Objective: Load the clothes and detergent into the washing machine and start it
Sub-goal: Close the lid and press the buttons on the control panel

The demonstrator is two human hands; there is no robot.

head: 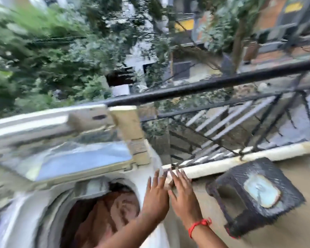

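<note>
Balcony floor [284,176], tan, blurred. On it: white top-load washing machine [21,212]; dark woven stool [254,197] right of the machine, well apart, just beside the white curb [222,166] under the railing.

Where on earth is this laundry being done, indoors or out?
Most likely an open balcony above a street: a top-loading washing machine stands beside a black metal railing, with trees and neighbouring buildings beyond it.
</note>
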